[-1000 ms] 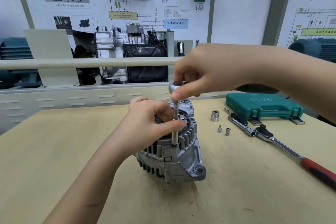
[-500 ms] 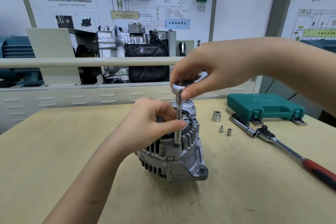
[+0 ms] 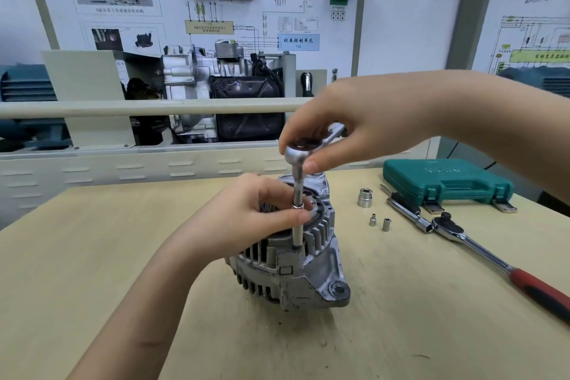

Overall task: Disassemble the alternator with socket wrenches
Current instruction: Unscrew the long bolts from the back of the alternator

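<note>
Two hands on small chrome ratchet wrench (image 3: 303, 153) above finned grey metal alternator (image 3: 293, 265).
Right hand (image 3: 354, 123) gripping ratchet head; left hand (image 3: 246, 219) pinching upright extension shaft (image 3: 298, 194); green tool case (image 3: 447, 180) at 2 o'clock.

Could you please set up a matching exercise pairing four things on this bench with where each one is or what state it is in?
Things:
1. alternator
2. small ratchet
3. case
4. large socket

Places or states:
A. shut, at the table's far right
B. standing alone between the alternator and the long ratchet
C. under the left hand, mid-table
D. head gripped by the right hand, its extension pinched by the left

Pairs: 1-C, 2-D, 3-A, 4-B
</note>
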Demonstrator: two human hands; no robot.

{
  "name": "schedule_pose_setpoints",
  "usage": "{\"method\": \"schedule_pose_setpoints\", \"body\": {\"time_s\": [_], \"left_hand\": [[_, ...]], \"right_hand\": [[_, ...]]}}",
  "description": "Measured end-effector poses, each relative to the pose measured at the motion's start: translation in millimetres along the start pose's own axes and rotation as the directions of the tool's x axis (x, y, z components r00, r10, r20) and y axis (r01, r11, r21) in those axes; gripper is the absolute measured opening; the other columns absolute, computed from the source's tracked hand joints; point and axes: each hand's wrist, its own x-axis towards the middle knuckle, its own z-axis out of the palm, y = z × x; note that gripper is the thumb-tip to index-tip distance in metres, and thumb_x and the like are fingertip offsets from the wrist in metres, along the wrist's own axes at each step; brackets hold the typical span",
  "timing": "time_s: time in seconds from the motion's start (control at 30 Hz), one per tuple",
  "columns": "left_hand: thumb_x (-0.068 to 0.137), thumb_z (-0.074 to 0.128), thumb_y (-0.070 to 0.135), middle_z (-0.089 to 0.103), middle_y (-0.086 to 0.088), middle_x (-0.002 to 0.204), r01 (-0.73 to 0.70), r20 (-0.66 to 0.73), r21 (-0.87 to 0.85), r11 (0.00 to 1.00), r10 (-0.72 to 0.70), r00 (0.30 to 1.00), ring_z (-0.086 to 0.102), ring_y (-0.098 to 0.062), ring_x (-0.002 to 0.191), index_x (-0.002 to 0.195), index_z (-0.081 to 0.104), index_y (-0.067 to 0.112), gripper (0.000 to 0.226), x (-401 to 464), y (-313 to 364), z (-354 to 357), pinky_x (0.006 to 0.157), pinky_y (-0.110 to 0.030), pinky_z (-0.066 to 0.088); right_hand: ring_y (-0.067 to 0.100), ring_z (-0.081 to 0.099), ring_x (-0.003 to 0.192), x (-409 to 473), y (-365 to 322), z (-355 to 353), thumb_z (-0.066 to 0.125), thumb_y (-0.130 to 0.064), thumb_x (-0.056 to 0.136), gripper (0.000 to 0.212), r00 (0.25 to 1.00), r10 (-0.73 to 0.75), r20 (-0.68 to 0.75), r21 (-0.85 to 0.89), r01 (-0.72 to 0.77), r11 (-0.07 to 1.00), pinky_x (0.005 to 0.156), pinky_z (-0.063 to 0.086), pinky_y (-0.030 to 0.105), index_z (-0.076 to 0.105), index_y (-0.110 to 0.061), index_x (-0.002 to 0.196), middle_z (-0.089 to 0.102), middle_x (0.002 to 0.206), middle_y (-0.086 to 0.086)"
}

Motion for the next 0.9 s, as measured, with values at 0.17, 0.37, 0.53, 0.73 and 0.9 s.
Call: {"method": "schedule_pose_setpoints", "body": {"time_s": [0.17,0.37,0.53,0.73,0.9], "left_hand": [[0.069,0.062,0.047,0.056,0.019,0.051,0.025,-0.139,0.188,0.982,0.001,0.99,0.055,-0.002,0.061,0.055,0.054,0.028,0.025,3,-3,7,0.105,-0.016,0.013],[0.062,0.063,0.049,0.062,0.016,0.06,0.02,-0.114,0.121,0.993,-0.006,0.993,0.054,-0.003,0.074,0.058,0.061,0.02,0.03,3,-2,6,0.077,-0.02,0.039],[0.064,0.059,0.05,0.071,0.005,0.082,0.006,-0.023,0.05,0.999,-0.005,1.0,0.062,-0.009,0.078,0.075,0.072,0.019,0.036,1,-2,0,0.076,-0.007,0.039],[0.071,0.066,0.047,0.05,0.014,0.048,0.045,-0.182,0.224,0.974,-0.003,0.983,0.052,-0.003,0.057,0.052,0.048,0.025,0.034,5,-7,10,0.108,-0.026,0.014],[0.071,0.07,0.04,0.049,0.022,0.048,0.065,-0.186,0.199,0.978,-0.028,0.982,0.049,0.0,0.056,0.051,0.043,0.028,0.036,6,-7,13,0.108,-0.027,0.017]], "right_hand": [[0.004,0.054,0.067,3,0,4,0.044,-0.061,0.067,0.047,0.996,0.059,-0.064,-0.105,-0.066,0.992,0.062,0.043,0.022,0.06,-0.022,0.088,0.06,0.072,-0.011],[0.009,0.05,0.059,4,1,8,0.04,-0.064,0.065,0.055,0.994,0.039,-0.1,-0.109,-0.05,0.993,0.057,0.04,0.022,0.062,-0.018,0.084,0.058,0.066,-0.005],[0.006,0.054,0.073,3,1,2,0.05,-0.046,0.076,0.027,1.0,-0.009,-0.009,0.001,0.009,1.0,0.069,0.044,0.024,0.06,-0.028,0.093,0.061,0.08,-0.012],[0.008,0.058,0.074,4,3,3,0.045,-0.056,0.069,0.047,0.999,0.036,-0.038,-0.065,-0.039,0.997,0.071,0.048,0.03,0.064,-0.021,0.095,0.064,0.08,-0.009],[0.005,0.056,0.061,4,9,8,0.044,-0.064,0.064,0.054,0.994,0.076,-0.082,-0.046,-0.08,0.996,0.06,0.045,0.022,0.064,-0.019,0.085,0.065,0.066,-0.009]]}}
